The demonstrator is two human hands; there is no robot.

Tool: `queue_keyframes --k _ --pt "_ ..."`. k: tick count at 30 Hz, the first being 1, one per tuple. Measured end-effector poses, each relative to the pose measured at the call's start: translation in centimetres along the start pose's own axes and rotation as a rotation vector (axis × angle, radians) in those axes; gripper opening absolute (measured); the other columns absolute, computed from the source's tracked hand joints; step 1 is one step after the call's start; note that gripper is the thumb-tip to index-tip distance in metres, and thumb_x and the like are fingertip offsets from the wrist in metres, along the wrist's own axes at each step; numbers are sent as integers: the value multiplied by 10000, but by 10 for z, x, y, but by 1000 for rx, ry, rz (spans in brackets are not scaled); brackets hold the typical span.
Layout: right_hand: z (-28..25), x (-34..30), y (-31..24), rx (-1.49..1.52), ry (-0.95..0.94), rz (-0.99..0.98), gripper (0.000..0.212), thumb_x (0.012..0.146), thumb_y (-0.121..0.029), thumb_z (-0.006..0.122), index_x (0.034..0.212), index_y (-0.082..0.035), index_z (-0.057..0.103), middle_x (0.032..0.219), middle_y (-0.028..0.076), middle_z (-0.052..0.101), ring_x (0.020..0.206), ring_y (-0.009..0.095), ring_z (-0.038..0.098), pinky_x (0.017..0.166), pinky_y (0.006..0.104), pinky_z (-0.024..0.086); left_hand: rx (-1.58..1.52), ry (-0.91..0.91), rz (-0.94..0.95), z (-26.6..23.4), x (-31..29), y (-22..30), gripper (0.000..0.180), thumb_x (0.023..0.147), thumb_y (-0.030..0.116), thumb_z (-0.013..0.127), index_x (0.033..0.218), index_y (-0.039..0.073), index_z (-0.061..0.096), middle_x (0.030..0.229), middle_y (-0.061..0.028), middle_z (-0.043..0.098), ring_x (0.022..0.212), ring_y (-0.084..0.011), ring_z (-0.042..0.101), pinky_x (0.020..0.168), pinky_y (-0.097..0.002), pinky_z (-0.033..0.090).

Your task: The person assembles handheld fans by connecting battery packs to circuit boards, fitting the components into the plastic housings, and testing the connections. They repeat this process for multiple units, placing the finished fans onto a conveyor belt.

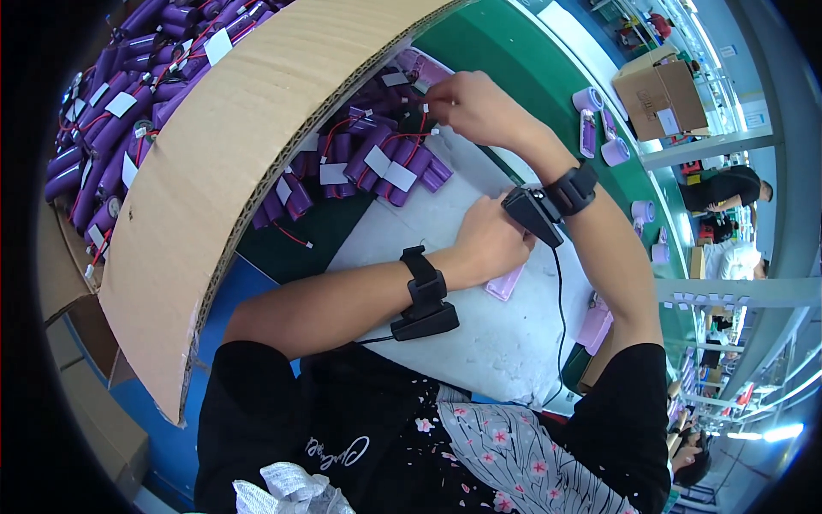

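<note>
My left hand (492,240) is curled over a light pink plastic piece (505,283) above the white work surface; most of the piece is hidden beneath the hand. Farther off, my right hand (478,107) reaches over to a pile of purple battery packs (368,158) with white labels and thin red and black wires. Its thumb and fingers are pinched together beside a small white connector (435,131); what they grip is hidden. Each of my wrists carries a black strap with a small black device, and cables run from them.
A cardboard flap (231,128) rises between the near pile and a box of many purple packs (111,128) at left. Lilac plastic parts (588,100) stand on the green table (488,38). A cardboard box (659,94) and other people are farther right.
</note>
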State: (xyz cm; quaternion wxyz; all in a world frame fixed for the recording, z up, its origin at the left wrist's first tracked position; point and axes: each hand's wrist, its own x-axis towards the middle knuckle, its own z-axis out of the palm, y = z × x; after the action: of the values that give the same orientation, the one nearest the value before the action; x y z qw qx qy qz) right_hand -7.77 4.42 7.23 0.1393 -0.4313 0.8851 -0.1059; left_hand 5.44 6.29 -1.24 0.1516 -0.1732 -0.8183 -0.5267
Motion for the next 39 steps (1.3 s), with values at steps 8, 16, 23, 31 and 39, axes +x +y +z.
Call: queue_keyframes --k 8,16,23,31,39 --pt "-42 -69 -4 424 438 -167 237 936 -144 542 868 32 685 1078 113 672 814 183 640 745 326 501 -12 -65 -89 -9 5 7 318 753 152 667 1043 70 567 750 -195 630 700 -385 631 669 -494 501" --pt "-47 -170 -38 1150 884 62 219 999 -191 460 894 -15 538 790 136 641 686 194 613 711 330 510 8 -227 -61 -17 8 3 312 774 191 686 1013 81 519 686 -153 637 684 -378 638 627 -478 487" --pt "1 -254 6 1383 791 151 198 1013 -197 444 876 -59 482 592 47 505 495 124 481 506 288 423 -165 -341 -58 -14 2 2 321 777 203 744 934 76 494 687 -114 610 622 -291 628 567 -385 471" --pt "86 -247 -9 753 721 642 184 850 -58 669 904 -43 494 616 -27 468 547 47 422 509 214 337 -234 -605 4 -37 12 5 373 755 206 782 962 76 500 739 -98 639 663 -252 632 602 -342 475" --pt "86 -251 -18 580 701 541 242 766 -20 733 799 -13 494 662 23 476 595 82 437 547 241 355 -195 -703 -59 -45 10 1 446 697 191 839 966 67 505 794 -75 651 731 -199 605 651 -315 475"
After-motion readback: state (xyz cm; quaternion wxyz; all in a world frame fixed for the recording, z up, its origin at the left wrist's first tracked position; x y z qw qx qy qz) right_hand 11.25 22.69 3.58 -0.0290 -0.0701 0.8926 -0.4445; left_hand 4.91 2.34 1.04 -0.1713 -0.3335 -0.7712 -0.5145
